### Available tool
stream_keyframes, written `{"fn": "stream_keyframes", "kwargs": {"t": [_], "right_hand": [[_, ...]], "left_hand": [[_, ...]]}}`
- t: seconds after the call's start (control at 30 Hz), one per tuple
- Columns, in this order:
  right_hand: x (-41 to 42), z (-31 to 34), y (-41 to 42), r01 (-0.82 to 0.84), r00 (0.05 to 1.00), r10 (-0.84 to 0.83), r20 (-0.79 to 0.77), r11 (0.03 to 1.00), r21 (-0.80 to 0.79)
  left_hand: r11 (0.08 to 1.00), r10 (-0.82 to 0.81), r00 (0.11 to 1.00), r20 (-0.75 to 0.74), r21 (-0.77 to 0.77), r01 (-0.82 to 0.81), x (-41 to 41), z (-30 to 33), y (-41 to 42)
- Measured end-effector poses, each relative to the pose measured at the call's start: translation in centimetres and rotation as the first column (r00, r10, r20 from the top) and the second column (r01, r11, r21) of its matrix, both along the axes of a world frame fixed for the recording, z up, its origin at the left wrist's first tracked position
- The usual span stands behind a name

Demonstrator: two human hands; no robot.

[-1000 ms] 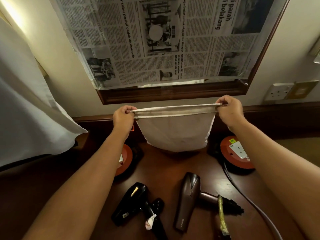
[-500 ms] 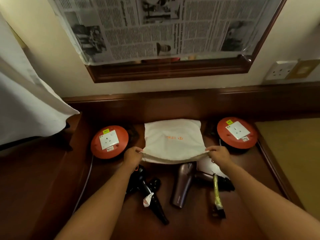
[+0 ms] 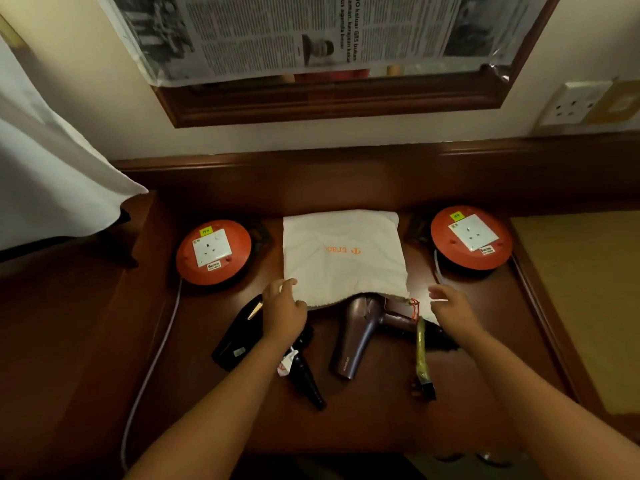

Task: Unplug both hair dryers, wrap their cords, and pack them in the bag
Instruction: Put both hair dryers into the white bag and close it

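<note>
Bag (image 3: 341, 258) flat on table (image 3: 363, 420), left hand (image 3: 284, 308) touching its edge

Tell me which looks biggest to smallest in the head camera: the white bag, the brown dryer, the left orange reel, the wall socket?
1. White bag, clearly the largest.
2. Left orange reel and brown dryer look alike in size, and part of the dryer may lie under the bag, so no ranking.
3. Wall socket, smallest, though it is farthest from the camera.

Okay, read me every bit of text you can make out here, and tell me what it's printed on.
"trao", partly legible orange print, upside down: white bag.
"keluar GRS bukan", headline fragment: newspaper over the mirror; body text too small.
Labels on both orange socket reels: too blurred.
Brown hair dryer logo: unreadable.
</note>
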State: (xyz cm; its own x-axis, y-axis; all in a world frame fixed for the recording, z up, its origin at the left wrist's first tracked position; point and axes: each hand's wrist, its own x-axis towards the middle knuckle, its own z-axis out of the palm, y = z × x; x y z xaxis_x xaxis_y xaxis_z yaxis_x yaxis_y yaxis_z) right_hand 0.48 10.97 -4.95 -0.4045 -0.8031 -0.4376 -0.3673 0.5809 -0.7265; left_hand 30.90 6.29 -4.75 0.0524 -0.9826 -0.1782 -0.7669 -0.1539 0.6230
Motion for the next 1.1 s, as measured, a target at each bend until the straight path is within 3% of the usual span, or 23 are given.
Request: {"fn": "stream_keyframes", "kwargs": {"t": [0.1,0.27,0.43,0.6,0.93,1.1], "right_hand": [[-0.8,-0.9,1.8,-0.176,0.976,0.188,-0.111,0.978,0.11],[-0.8,-1.5,2.8,-0.452,0.87,0.484,-0.091,0.859,0.241],[-1.3,-2.5,2.5,-0.513,0.838,0.543,-0.055,0.817,0.262],[-1.3,-3.2,2.0,-0.552,0.795,0.598,-0.101,0.783,0.289],[-1.8,-4.4,2.3,-0.612,0.697,0.697,-0.17,0.701,0.367],[-1.6,-4.9,3.7,-0.611,0.695,0.696,-0.179,0.704,0.363]], "left_hand": [[0.993,-0.086,0.996,-0.022,-0.083,0.084,-1.9,-0.5,2.5],[0.994,-0.074,0.991,-0.116,0.075,0.083,-4.8,-2.4,4.3],[0.953,0.018,0.986,-0.168,0.301,0.034,-5.8,-4.3,5.1],[0.904,0.063,0.961,-0.268,0.424,0.058,-5.8,-5.7,5.8],[0.926,-0.061,0.952,-0.301,0.339,0.167,-5.7,-6.9,7.2],[0.923,-0.07,0.939,-0.337,0.336,0.189,-5.3,-7.3,8.2]]}}
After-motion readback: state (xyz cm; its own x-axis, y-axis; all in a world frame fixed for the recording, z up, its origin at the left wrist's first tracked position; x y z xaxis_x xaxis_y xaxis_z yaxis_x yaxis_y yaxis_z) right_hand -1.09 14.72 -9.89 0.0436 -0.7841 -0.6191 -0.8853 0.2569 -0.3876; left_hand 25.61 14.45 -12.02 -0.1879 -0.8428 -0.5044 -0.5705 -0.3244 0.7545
